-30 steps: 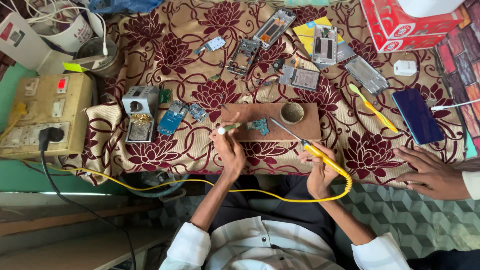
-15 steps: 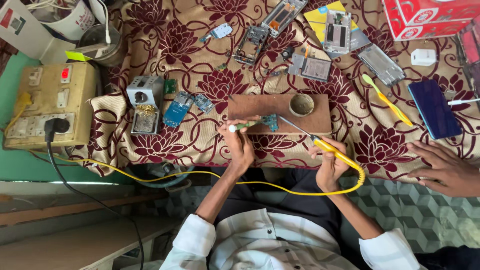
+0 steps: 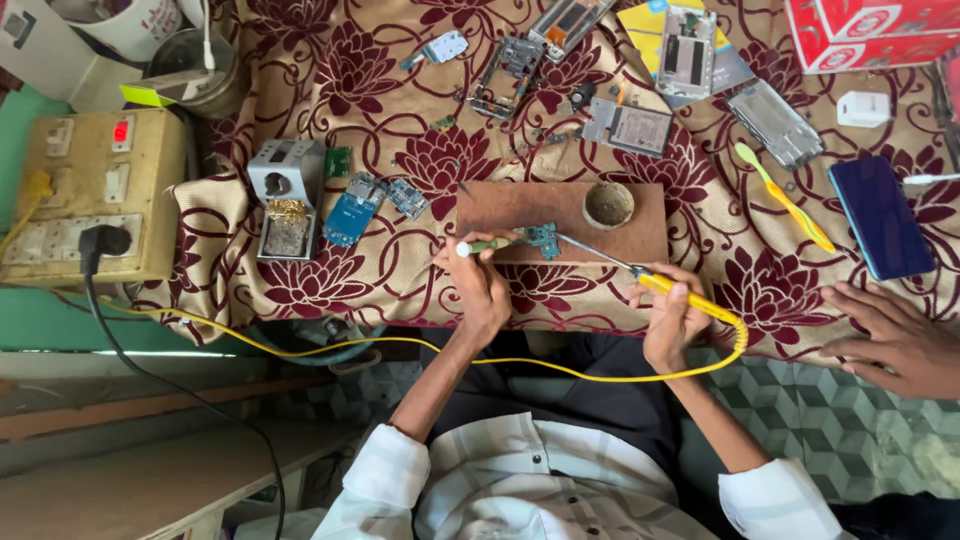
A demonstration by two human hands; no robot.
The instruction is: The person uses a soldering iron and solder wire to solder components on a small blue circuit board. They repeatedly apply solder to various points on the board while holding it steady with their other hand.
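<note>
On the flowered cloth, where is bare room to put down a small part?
Free patches: the cloth between the soldering stand and the left hand; also between the wooden board and the yellow-green tool. Crowded: the far edge, with phone frames and small circuit boards, and the board around the soldering iron.

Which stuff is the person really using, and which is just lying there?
In use: left hand with green tool, right hand with yellow soldering iron, small circuit board, wooden board.

Lying about: blue phone, red box, yellow-green toothbrush.
</note>
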